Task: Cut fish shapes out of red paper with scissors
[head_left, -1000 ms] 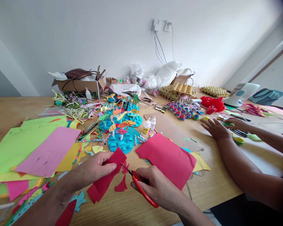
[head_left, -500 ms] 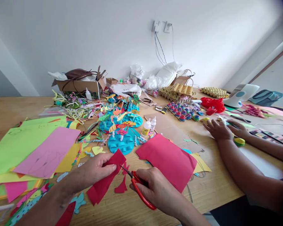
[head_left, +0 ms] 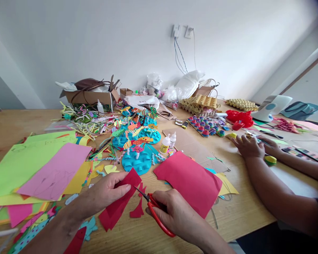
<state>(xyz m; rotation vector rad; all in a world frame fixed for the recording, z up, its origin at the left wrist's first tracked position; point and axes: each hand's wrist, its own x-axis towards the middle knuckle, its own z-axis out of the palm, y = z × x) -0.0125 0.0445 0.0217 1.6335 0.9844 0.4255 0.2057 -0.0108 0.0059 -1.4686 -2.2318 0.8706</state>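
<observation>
My left hand pinches a folded strip of red paper between thumb and fingers. My right hand is closed around the handles of red-handled scissors. Their dark blades point up and left, with the tip at the right edge of the strip. Small red offcuts lie on the table between my hands. A large red sheet lies just beyond my right hand. Past my left hand stands a blue egg-carton base with paper fish above it.
Green sheets and a pink sheet lie at left. Two glue bottles stand mid-table. At right, another person's hands work near a yellow-green piece. Painted egg cartons sit behind, before boxes and bags.
The view has shifted very slightly. My hands keep nearly the same pose on the strip and scissors. The other person's hands have moved a little.
</observation>
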